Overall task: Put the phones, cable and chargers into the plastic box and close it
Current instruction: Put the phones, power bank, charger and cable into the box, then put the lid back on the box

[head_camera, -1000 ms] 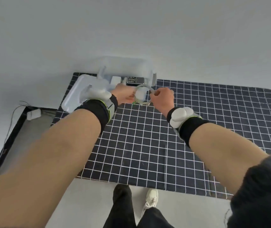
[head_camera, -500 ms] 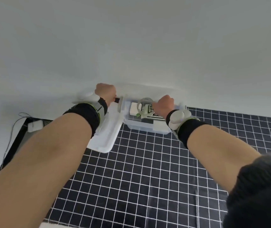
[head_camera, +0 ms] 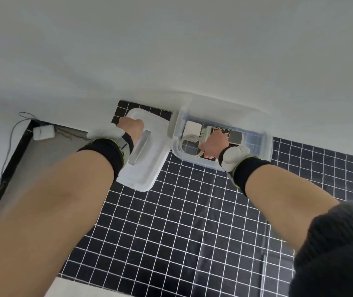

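Observation:
A clear plastic box stands open at the far edge of the checked mat, against the wall. Inside lie a white charger and a phone with a dark patterned face. My right hand reaches down into the box and grips the coiled white cable, which lies against the box's left side. The box's clear lid lies flat on the mat to the left of the box. My left hand rests on the lid's far end with fingers curled over it by the handle strip; the fingertips are hidden.
The black mat with white grid covers the surface in front of me. A white adapter with thin wires lies beyond the mat's left edge, next to a black frame. A pale wall rises right behind the box.
My right hand has carried the cable coil from above the mat down into the box. My left hand has left the cable and moved onto the lid.

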